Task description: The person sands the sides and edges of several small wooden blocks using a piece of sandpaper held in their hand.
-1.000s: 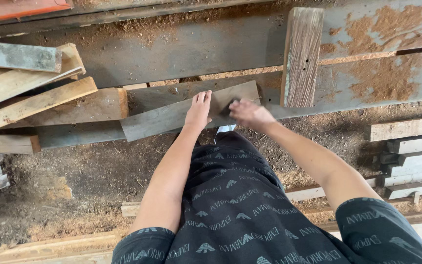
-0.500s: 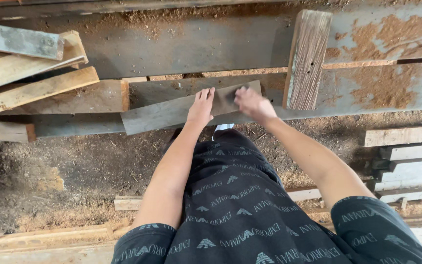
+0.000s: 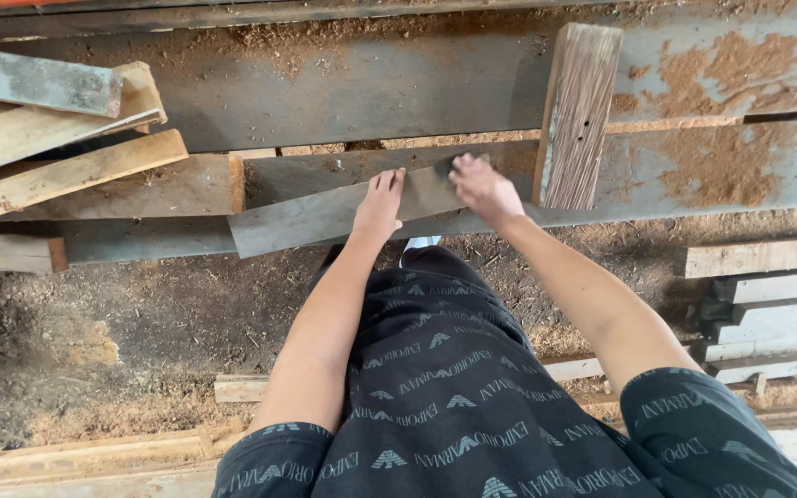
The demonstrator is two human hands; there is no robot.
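Two hands on one grey plank (image 3: 325,214): your left hand (image 3: 380,205) flat, fingers spread; right hand (image 3: 481,189) apparently gripping its far end. Plank lies tilted across sawdusty beams (image 3: 371,92), beside upright board (image 3: 576,115). Risk: splinters, or plank sliding off loose sawdust

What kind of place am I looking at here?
Most likely a sawmill or rough timber yard. Sawdust lies over the long grey beams, offcut planks are stacked to the side, and both hands rest on a weathered grey board above a dirt floor.
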